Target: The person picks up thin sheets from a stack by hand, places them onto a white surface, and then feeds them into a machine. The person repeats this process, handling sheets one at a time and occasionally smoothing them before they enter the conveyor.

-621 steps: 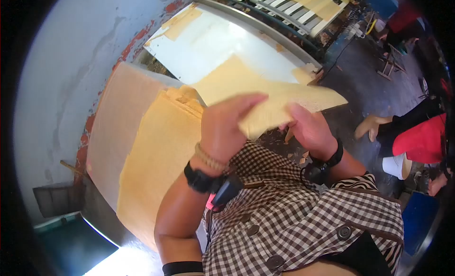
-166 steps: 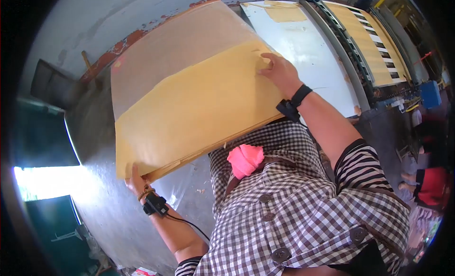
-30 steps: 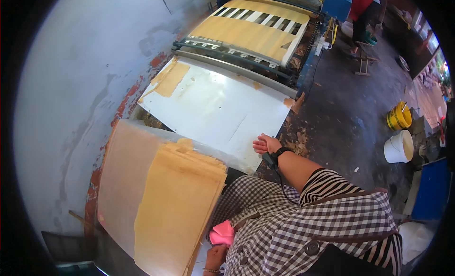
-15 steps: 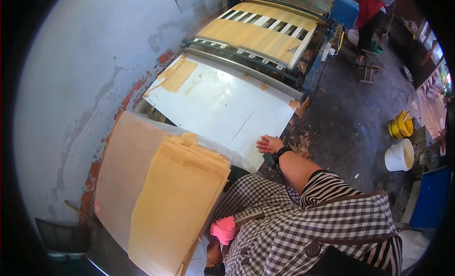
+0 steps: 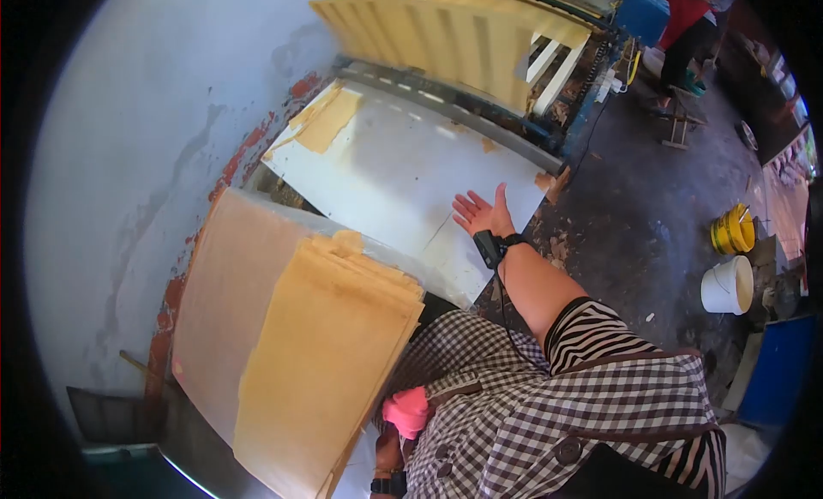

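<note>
My right hand [image 5: 484, 214] is held palm up above the white board [image 5: 386, 169], fingers spread, with nothing in it. Beyond it, a large thin tan sheet, apparently wood veneer [image 5: 429, 49], stands tilted up at the machine's near edge. Beside me on the left lies a stack of tan sheets [image 5: 321, 362], partly over a paler pinkish sheet [image 5: 227, 310]. My left forearm [image 5: 388, 452] hangs down beside the stack below a pink cuff [image 5: 406, 411]; my left hand is out of frame.
Rollers and white slats [image 5: 557, 77] belong to the machine, with a blue box [image 5: 641, 15] at its corner. A person in red [image 5: 686, 19] stands behind a small wooden stool [image 5: 679, 122]. Yellow [image 5: 733, 229] and white buckets [image 5: 726, 285] stand right; a wall runs left.
The veneer sheet has risen from lying flat on the slats to a tilted position, moving towards me. My right hand has moved slightly forward and opened, palm turned up.
</note>
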`<move>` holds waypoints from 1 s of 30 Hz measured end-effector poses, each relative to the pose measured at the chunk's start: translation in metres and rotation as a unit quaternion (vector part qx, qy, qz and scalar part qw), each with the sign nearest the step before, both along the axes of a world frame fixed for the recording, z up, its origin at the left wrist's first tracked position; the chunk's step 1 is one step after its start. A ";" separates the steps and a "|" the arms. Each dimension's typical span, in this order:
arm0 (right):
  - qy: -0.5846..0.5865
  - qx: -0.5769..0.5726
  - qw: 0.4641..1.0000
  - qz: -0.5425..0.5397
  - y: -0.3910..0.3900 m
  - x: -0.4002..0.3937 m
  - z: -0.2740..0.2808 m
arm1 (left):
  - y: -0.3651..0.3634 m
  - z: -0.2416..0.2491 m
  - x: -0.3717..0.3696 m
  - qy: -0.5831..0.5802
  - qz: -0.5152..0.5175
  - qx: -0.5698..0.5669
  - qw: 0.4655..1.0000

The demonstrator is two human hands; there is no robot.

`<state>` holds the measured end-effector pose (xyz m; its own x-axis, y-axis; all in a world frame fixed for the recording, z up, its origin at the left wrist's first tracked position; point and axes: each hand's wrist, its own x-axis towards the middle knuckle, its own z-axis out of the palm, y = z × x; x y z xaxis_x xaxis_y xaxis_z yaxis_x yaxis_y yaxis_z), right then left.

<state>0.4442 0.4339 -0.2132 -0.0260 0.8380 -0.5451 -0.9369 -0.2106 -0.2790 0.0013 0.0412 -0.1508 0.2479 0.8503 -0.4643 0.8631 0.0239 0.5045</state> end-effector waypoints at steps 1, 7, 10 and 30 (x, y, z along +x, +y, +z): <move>-0.019 0.020 1.000 0.011 0.006 0.003 0.000 | 0.006 0.002 0.003 0.017 -0.004 -0.014 1.000; -0.008 0.060 0.998 -0.009 0.014 0.009 -0.023 | 0.015 -0.029 0.006 0.031 -0.045 0.072 0.996; 0.035 0.054 0.998 -0.009 0.016 0.014 -0.018 | 0.010 -0.042 -0.004 0.031 -0.057 0.070 0.995; -0.169 0.005 0.957 0.236 -0.076 -0.077 0.329 | 0.363 0.311 0.130 -0.124 -0.157 0.415 0.888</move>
<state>0.3677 0.3582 0.1157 -0.2261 0.7822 -0.5805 -0.5946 -0.5828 -0.5538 0.1310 0.4043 0.1605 0.5399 0.7453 0.3913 0.6219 -0.6664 0.4112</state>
